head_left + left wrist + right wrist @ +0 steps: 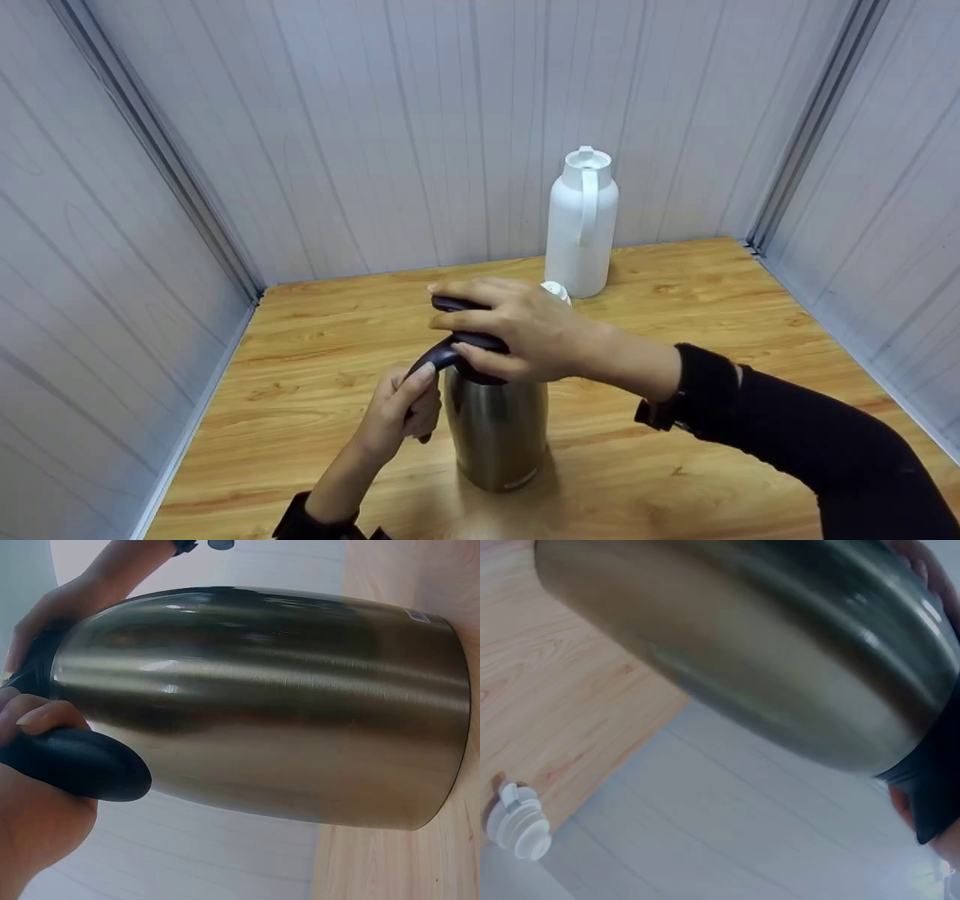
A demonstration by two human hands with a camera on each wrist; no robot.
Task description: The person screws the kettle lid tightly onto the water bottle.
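Observation:
A steel thermos jug (496,431) with a black top stands upright on the wooden table (750,315). My left hand (401,411) grips its black handle (75,763) on the jug's left side. My right hand (510,330) lies over the top, fingers curled round the black lid (457,304). The left wrist view is filled by the jug's steel body (270,705), and in the right wrist view that same steel wall (765,645) runs close past the camera. A small white stopper (519,823) lies on the table behind the jug, partly hidden by my right hand in the head view.
A white thermos jug (581,223) with a handle stands at the back of the table near the rear wall. Grey panel walls close in the table on the left, back and right.

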